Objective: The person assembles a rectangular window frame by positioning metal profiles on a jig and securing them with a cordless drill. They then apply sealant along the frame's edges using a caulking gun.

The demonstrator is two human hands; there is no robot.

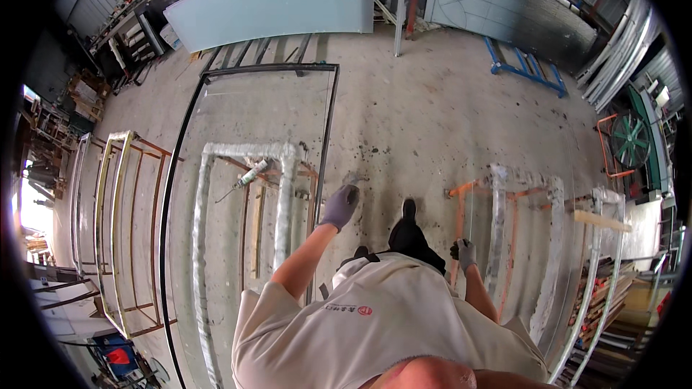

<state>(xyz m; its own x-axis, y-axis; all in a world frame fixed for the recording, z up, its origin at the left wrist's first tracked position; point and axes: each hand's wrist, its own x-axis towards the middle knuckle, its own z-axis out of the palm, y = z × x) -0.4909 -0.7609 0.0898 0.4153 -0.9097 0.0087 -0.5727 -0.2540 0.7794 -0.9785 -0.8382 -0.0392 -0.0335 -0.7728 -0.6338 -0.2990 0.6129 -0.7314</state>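
My left hand [341, 207], in a grey glove with dark fingertips, is held out beside the right rail of a large black rectangular frame [271, 68]. Its fingers are curled in; a faint, blurred small shape shows just past them, too unclear to name. Low at my right side, my right hand [465, 252], gloved too, is closed beside a thin upright line near an orange rack [460, 223]. What that hand grips, if anything, I cannot make out. A caulking gun [252, 173] with a long nozzle lies within the black frame's outline, by a padded stand [249, 150].
More padded racks [497, 209] stand on the right, with a wooden strip [602, 220] across one. Yellowish rails [108, 223] are at left. Frosted panels [274, 3] lean at the back. A blue metal stand [530, 72] and green fan [630, 140] are far right.
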